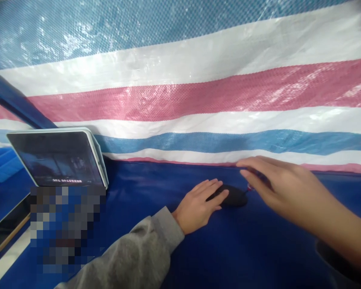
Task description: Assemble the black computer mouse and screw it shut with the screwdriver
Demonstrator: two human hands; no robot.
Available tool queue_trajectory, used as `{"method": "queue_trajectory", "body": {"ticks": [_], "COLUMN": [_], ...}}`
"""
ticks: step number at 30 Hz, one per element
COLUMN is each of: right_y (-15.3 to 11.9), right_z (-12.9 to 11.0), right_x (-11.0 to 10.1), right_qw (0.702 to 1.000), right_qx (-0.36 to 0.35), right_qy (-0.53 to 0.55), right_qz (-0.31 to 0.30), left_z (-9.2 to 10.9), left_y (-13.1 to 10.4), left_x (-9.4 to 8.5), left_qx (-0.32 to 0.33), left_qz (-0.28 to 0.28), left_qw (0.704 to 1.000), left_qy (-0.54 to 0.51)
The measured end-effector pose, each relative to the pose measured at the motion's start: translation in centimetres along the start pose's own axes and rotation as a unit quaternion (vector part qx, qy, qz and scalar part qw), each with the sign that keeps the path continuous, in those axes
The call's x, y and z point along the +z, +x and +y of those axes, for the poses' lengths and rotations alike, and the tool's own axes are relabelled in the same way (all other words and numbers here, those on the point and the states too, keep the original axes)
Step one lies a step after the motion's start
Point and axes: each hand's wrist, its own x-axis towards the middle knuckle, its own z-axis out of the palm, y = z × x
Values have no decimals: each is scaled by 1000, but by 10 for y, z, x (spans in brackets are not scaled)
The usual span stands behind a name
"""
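Observation:
My left hand (pixel 200 204), in a grey sleeve, lies over a smooth, black mouse-shaped object (pixel 233 196) on the dark blue surface. Its fingers press on the object's near side and top. At the object's right end a short dark cord-like piece (pixel 248 188) with a reddish spot shows beneath my right hand (pixel 284 180). That hand is raised just right of the object, thumb and forefinger brought close together. Whether anything thin is between those fingertips is too small to make out.
A tablet (pixel 58 158) in a pale case stands propped at the left, its screen lit with subtitles. A phone (pixel 9 224) lies at the left edge by a pixelated patch. Behind hangs a striped plastic sheet (pixel 180 100); a blue metal bar (pixel 21 98) slants at left.

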Motion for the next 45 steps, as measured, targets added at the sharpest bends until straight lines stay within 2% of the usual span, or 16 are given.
{"method": "queue_trajectory", "body": {"ticks": [5, 14, 24, 31, 34, 37, 39, 42, 45], "right_y": [0, 2, 3, 3, 3, 0, -3, -15, -30], "right_z": [0, -1, -2, -2, -2, -3, -2, 5, 11], "right_x": [0, 0, -3, -12, -19, -23, -21, -10, 8], "right_qw": [1000, 1000, 1000, 1000, 997, 990, 982, 963, 956], "right_qx": [-16, -3, 2, 8, 9, 14, 14, -20, -49], "right_qy": [6, 13, 29, 31, 71, 137, 174, 207, 212], "right_qz": [-12, -2, -4, 2, 3, -29, -74, -171, -198], "left_z": [-1, -2, -3, -3, -2, -3, -5, -7, -10], "left_y": [-1, -1, -2, -1, -1, -2, -2, -3, -3], "left_x": [1, 2, 3, 3, 1, -2, -3, -4, -6], "left_qx": [3, 2, -5, -11, -22, -56, -87, -110, -114], "left_qz": [15, 33, 31, 25, 15, -1, -11, -11, 8], "left_qw": [1000, 999, 999, 999, 999, 997, 993, 988, 984], "left_qy": [-10, -7, -6, -17, -28, -51, -73, -104, -136]}}
